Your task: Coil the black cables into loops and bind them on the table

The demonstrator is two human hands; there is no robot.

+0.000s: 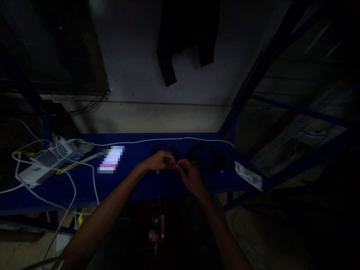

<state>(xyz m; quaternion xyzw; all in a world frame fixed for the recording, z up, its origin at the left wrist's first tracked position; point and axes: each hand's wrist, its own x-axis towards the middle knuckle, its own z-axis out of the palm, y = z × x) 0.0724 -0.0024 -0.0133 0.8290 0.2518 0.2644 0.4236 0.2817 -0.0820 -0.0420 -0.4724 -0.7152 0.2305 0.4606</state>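
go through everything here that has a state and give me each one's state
left hand: fingers closed, pinching something small and dark
right hand: fingers closed, fingertips meeting the left hand's
black cable coil: coiled, lying flat on the blue table
white power strip: lying flat, white cables running from it
white cloth: crumpled at the table edge
dark garment: hanging on the wall

We see a deep blue metal workbench (146,183), plain all over. At its left edge lie a white plastic power strip (42,165) and white cables (84,176). Black coiled cables (206,155) sit near the far edge, and a pale grey crumpled cloth (249,175) at the right corner.
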